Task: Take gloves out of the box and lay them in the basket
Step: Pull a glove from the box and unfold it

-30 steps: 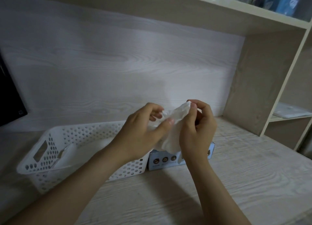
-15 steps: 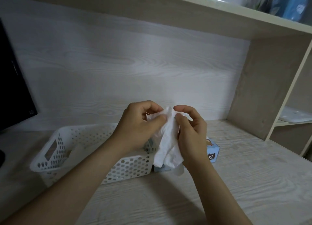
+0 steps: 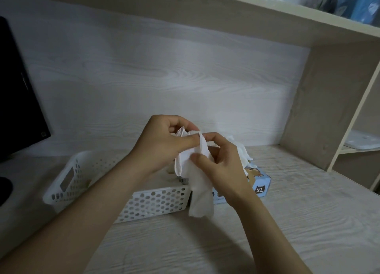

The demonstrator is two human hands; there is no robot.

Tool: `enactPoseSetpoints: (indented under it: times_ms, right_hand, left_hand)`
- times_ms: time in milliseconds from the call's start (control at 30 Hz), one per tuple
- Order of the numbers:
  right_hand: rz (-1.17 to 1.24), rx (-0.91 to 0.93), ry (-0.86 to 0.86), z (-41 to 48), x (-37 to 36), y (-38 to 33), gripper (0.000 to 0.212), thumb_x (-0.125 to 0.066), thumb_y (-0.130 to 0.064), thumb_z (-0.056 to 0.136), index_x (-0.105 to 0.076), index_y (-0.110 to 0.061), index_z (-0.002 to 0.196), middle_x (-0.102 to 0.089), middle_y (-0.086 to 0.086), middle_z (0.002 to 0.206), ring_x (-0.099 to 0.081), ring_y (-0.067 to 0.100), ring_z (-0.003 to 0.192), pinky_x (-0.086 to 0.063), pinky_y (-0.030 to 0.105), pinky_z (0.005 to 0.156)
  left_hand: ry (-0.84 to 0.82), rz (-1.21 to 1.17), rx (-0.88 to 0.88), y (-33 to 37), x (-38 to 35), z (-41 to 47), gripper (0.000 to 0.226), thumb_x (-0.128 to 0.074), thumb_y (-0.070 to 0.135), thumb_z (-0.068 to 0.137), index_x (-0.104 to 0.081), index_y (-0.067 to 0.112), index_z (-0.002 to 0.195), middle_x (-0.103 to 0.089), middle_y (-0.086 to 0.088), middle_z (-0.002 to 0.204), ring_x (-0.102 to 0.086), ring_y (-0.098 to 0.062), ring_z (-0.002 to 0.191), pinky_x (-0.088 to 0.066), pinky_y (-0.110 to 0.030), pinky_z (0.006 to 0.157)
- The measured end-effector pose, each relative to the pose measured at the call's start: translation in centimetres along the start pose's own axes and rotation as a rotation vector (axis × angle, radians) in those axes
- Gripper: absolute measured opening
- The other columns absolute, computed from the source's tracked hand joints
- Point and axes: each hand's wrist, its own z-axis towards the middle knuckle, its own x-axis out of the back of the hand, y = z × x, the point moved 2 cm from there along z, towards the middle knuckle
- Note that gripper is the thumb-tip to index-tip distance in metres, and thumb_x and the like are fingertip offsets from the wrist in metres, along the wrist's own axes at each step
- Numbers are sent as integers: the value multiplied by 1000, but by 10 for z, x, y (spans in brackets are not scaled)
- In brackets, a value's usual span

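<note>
Fingers (image 3: 186,143) of left hand (image 3: 162,148) and right hand (image 3: 224,171) are pinching a white glove (image 3: 200,195), frame centre. Glove is hanging between basket (image 3: 156,203) and box (image 3: 262,183).

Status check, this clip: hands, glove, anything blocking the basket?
Left hand and right hand both pinching white glove, held up in front of basket and box. Not in basket yet. Nothing in the way.

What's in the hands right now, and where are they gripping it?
One white glove: the left hand pinches its upper edge, and the right hand pinches it just beside, near the top. The rest hangs down.
</note>
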Motion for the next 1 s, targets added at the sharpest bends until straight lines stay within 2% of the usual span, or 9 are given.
enactPoseSetpoints:
  times_ms: [67,167,233,400,533,700,833,900,1000]
  right_hand:
    - [11,12,-32,0,-2,1,27,-55,-16,86,-73,-18,106,-75,22,86,-66,47,77,-54,50,65]
    - [18,-10,-24,2,0,-1,32,-42,-15,81,-72,-9,92,-71,0,76,-63,13,70,-50,24,64]
    - [-4,-32,-5,2,3,-3,29,-42,-15,81,-69,-4,85,-64,-5,71,-57,3,66,-46,15,58]
    - [-29,-28,106,3,8,0,27,-55,1,97,-77,-11,87,-71,0,71,-61,11,63,-48,23,56]
    - [-209,90,236,5,13,3,10,-75,-19,97,-83,-17,91,-79,-3,77,-77,16,74,-65,43,69]
    - [44,7,295,2,17,-4,18,-84,-21,90,-79,-3,88,-78,13,75,-77,31,68,-66,43,64]
    - [171,-60,281,4,17,-4,26,-70,-26,102,-68,-1,93,-77,18,89,-78,33,87,-65,37,73]
    - [180,-124,264,5,15,3,27,-62,-31,106,-62,-6,97,-73,21,97,-75,35,92,-64,44,77]
    - [127,-179,244,8,16,9,25,-61,-39,101,-62,-15,96,-65,3,86,-64,22,85,-52,42,77]
  left_hand:
    - [-8,12,-13,0,1,0,15,-87,13,83,-80,18,95,-80,0,91,-77,-15,87,-63,-32,75]
    - [-51,47,7,-2,1,0,20,-88,19,84,-79,22,102,-80,2,95,-77,-15,90,-63,-36,83]
    - [-85,72,30,-2,2,0,20,-84,20,88,-78,23,107,-81,3,96,-77,-15,90,-63,-36,84]
    - [-41,92,63,-6,11,7,20,-69,14,100,-79,30,105,-79,5,97,-75,-12,92,-60,-32,81]
    - [160,99,46,-9,15,13,34,-54,6,101,-77,30,97,-70,1,98,-63,-12,86,-47,-29,75]
    - [275,155,38,-7,18,12,32,-51,9,100,-72,33,97,-67,8,104,-63,-15,83,-50,-32,76]
    - [238,111,38,-1,15,10,28,-56,7,96,-75,27,91,-72,-7,94,-58,-12,76,-45,-30,73]
    - [171,16,58,5,13,8,26,-57,6,94,-76,24,88,-71,0,82,-60,-10,77,-47,-29,73]
    - [22,-121,98,15,5,2,24,-58,5,94,-76,22,92,-68,3,77,-63,-11,75,-48,-28,67]
